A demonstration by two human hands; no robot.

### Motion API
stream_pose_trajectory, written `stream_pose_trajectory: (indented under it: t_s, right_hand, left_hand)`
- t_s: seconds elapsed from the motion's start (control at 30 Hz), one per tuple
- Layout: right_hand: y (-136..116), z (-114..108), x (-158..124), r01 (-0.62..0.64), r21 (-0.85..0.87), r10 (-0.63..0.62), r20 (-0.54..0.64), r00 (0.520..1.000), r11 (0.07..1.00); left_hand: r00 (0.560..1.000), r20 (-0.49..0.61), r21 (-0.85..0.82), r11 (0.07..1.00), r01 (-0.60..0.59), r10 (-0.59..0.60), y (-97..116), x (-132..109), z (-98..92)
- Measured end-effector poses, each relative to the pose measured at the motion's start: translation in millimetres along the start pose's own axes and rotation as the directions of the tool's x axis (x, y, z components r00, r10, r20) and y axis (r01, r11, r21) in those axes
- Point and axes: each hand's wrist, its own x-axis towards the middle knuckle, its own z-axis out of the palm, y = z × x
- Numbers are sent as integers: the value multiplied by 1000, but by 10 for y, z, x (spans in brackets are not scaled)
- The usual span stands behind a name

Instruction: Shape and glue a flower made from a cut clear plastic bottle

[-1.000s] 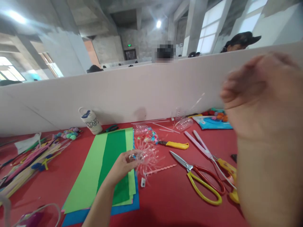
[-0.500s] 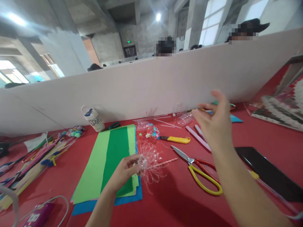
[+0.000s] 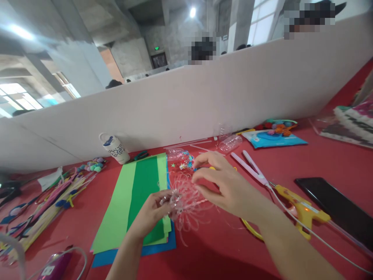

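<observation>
My left hand (image 3: 151,212) pinches the base of a clear plastic flower (image 3: 186,198) with curled strips, holding it just above the red table (image 3: 221,249). My right hand (image 3: 224,182) hovers over the flower's curls from the right, fingers bent and partly spread, fingertips touching or nearly touching the strips. A stack of green and blue paper sheets (image 3: 136,202) lies under my left hand. Yellow-handled scissors (image 3: 250,229) lie mostly hidden beneath my right wrist.
A yellow glue gun (image 3: 297,204) with its cord, two pale sticks (image 3: 247,165), a black phone (image 3: 329,204), a clear bottle (image 3: 230,144), a white cup (image 3: 115,147), pipe cleaners (image 3: 43,202) at left, and a blue pack of pompoms (image 3: 271,136). A white partition (image 3: 204,101) bounds the far edge.
My right hand came down from close to the camera, swept across the table and now sits over the plastic flower. My left hand kept hold of the flower.
</observation>
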Motion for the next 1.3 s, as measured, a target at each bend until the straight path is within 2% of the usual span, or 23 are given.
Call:
stream_pose_trajectory:
  t_s: [0.07,0.13,0.23,0.33,0.5,0.57,0.67,0.8,0.93,1.03,1.1,1.2,1.3]
  right_hand:
    - [-10,-65,-32,-27,12,27,46,999,1000]
    - [-5,-91,-60,-72,-4,71,159,985,997]
    - [36,-39,-74,-114,-55,125,262,957,992]
    - [72,86,-59,-109,-41,116,243,963,993]
    - [64,238,-30,-84,-59,95,223,970,995]
    - [42,232,-22,-108,-53,116,183,976,993]
    - [-6,162,-13,-138,-1,137,61,989,990]
    - [-52,40,-11,-134,189,155,-101,983,973]
    - [-11,-23,-10,-155,357,240,-209,948,921]
    - [72,-19,2,-215,404,338,-262,904,889]
    - [140,-4,14,-270,423,409,-282,868,865]
    - [244,19,33,-295,436,452,-318,834,850]
    - [312,34,39,-281,433,451,-364,815,857]
  left_hand:
    - [1000,-24,-11,1000,11,-12,-22,5,-5]
    - [999,-48,-33,999,2,-4,-47,4,-13]
    - [997,-82,-79,997,-19,13,-62,2,-24]
    - [994,-105,-99,995,-21,11,-39,8,-24]
    - [996,-92,-43,999,-23,19,11,21,-10]
    - [997,-72,-32,999,-11,9,15,20,-6]
    - [999,-49,-44,999,17,-19,0,25,-4]
    - [997,-68,-113,993,17,-25,-54,56,15]
    - [997,9,-275,959,72,-72,-124,73,101]
    - [993,29,-457,882,114,-113,-160,65,200]
    - [987,82,-539,827,159,-136,-178,64,257]
    - [966,221,-596,766,242,-134,-214,80,303]
    - [966,227,-635,733,243,-124,-266,104,330]
